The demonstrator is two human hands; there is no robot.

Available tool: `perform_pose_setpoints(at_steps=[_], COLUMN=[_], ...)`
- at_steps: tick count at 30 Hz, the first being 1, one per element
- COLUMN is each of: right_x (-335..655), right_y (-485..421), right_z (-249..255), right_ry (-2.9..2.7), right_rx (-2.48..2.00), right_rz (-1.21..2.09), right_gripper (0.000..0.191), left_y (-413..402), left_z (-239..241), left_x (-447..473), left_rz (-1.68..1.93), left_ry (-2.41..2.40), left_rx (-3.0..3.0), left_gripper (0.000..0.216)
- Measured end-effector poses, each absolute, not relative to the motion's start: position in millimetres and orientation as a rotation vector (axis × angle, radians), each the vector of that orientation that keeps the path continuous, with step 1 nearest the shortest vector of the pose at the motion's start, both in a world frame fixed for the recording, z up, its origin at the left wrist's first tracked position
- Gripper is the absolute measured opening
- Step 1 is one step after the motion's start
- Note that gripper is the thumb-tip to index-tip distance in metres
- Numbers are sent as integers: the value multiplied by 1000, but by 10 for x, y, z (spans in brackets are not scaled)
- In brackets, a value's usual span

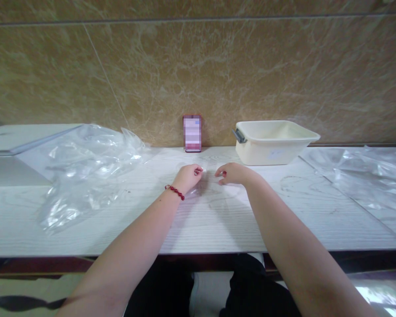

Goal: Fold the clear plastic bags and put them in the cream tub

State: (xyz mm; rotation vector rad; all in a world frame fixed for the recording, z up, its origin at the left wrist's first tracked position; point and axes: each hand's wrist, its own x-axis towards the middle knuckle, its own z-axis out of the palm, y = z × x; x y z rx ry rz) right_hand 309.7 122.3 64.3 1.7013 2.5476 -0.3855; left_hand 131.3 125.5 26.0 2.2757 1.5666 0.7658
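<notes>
My left hand point(188, 176), with a red bead bracelet point(174, 191) at its wrist, is above the middle of the white wood-grain table point(211, 229). Its fingers are pinched together on something small, clear or whitish, too faint to name. Shiny transparent material point(194, 191) shows just below this hand, perhaps part of the same thing. A short gap to the right, my right hand point(232, 173) has its thumb and fingers apart, and nothing shows between them. It is near the front left of a cream plastic bin point(267, 152).
A phone point(192, 133) with a blurred screen leans on the brown marbled wall point(171, 70). Crumpled clear plastic bags point(95, 167) lie at left against a white box point(33, 169). More clear plastic point(369, 176) covers the right side. The bin has a grey handle clip point(240, 136).
</notes>
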Motion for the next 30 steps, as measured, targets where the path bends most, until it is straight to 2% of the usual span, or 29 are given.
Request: perform_pose_setpoints(at_steps=[13, 20, 30], right_x=[3144, 3140, 3155], right_y=[1240, 1215, 1244], right_z=[635, 683, 657], right_ry=[2542, 2544, 2550], right_rx=[1662, 1626, 1600], right_rz=[-435, -425, -415], right_gripper=[44, 44, 45], left_y=[1276, 1203, 1102], left_z=[305, 291, 358], left_x=[1223, 1289, 1279], left_rz=[564, 374, 81], left_ry=[1856, 1381, 1387], left_rx=[2490, 2808, 2774], left_gripper=[26, 40, 37])
